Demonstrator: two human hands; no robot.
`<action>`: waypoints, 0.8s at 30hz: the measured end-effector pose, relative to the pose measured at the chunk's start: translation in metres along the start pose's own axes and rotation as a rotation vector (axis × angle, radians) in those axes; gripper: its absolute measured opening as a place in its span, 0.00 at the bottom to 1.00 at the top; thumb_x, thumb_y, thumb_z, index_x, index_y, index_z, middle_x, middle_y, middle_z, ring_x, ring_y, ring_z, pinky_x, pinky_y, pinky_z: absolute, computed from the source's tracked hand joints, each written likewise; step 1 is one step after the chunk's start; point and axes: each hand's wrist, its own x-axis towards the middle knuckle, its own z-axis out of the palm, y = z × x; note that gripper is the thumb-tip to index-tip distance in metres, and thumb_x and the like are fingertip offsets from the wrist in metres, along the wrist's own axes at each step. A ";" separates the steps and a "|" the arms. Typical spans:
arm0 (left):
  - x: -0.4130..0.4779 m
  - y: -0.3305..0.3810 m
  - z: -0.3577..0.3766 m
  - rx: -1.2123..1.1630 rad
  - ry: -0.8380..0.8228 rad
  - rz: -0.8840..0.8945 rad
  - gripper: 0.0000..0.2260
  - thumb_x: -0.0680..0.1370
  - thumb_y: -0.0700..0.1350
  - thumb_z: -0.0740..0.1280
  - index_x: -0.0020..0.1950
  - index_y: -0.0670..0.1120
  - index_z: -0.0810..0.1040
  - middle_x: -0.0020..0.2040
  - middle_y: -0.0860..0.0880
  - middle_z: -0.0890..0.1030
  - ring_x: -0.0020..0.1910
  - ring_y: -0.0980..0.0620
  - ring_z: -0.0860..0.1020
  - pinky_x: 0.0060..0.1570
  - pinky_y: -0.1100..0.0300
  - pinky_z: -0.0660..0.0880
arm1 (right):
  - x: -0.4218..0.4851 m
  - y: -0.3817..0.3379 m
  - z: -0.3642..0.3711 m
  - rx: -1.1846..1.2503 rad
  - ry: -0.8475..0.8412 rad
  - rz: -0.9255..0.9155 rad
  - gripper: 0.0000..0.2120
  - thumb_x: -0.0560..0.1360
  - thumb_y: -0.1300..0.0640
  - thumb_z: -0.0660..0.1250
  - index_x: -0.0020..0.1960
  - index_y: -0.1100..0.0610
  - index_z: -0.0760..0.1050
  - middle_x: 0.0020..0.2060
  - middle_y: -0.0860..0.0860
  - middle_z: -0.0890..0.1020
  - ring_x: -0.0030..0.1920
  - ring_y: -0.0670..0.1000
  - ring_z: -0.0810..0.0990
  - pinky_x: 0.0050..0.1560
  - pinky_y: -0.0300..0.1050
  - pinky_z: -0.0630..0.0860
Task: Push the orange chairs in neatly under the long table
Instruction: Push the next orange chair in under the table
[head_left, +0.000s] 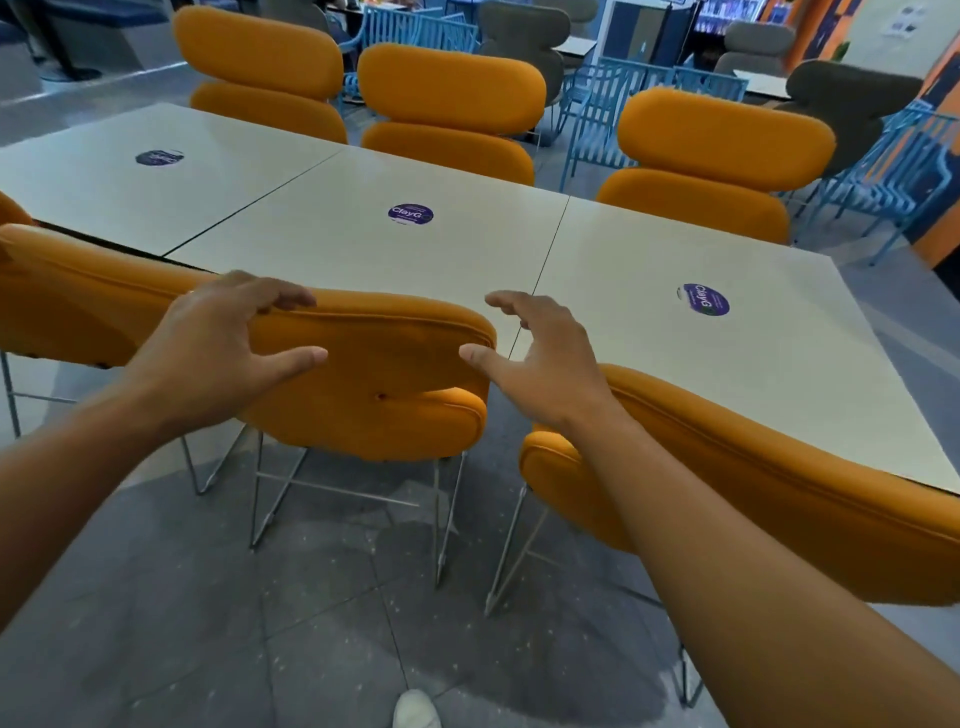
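Observation:
A long white table (363, 254) made of three joined tops runs across the view. On its near side the middle orange chair (395, 364) stands with its backrest against the table edge. My left hand (218, 343) grips the top of that backrest, fingers over the rim and thumb on the back. My right hand (540, 364) hovers open just off the backrest's right end, fingers spread. Another orange chair (779, 504) is at the near right and one (78, 312) at the near left. Three orange chairs (452, 88) line the far side.
Round purple stickers (410, 213) mark each tabletop. Blue metal chairs (597, 109) and grey padded chairs (852, 98) crowd the space behind the far row. The chairs' thin metal legs (441, 519) stand on grey floor tiles. My white shoe (415, 709) shows at the bottom edge.

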 end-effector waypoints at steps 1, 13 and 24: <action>0.007 -0.004 -0.001 0.005 -0.008 -0.010 0.28 0.68 0.61 0.69 0.66 0.53 0.73 0.63 0.45 0.76 0.61 0.43 0.73 0.56 0.42 0.73 | 0.007 -0.001 0.002 0.010 -0.006 0.005 0.30 0.74 0.38 0.71 0.73 0.44 0.69 0.71 0.47 0.73 0.70 0.51 0.70 0.69 0.61 0.70; 0.082 -0.088 0.006 0.152 -0.271 -0.001 0.42 0.58 0.72 0.66 0.71 0.61 0.65 0.69 0.50 0.71 0.67 0.44 0.69 0.63 0.36 0.68 | 0.071 -0.010 0.046 0.026 -0.262 0.043 0.40 0.67 0.29 0.71 0.75 0.38 0.63 0.73 0.44 0.71 0.71 0.51 0.70 0.69 0.64 0.70; 0.119 -0.167 -0.001 0.222 -0.333 0.183 0.36 0.63 0.71 0.68 0.68 0.60 0.69 0.58 0.54 0.77 0.58 0.49 0.72 0.62 0.44 0.67 | 0.082 -0.042 0.102 -0.364 -0.110 0.220 0.38 0.61 0.21 0.67 0.65 0.39 0.73 0.58 0.44 0.79 0.61 0.51 0.73 0.64 0.58 0.68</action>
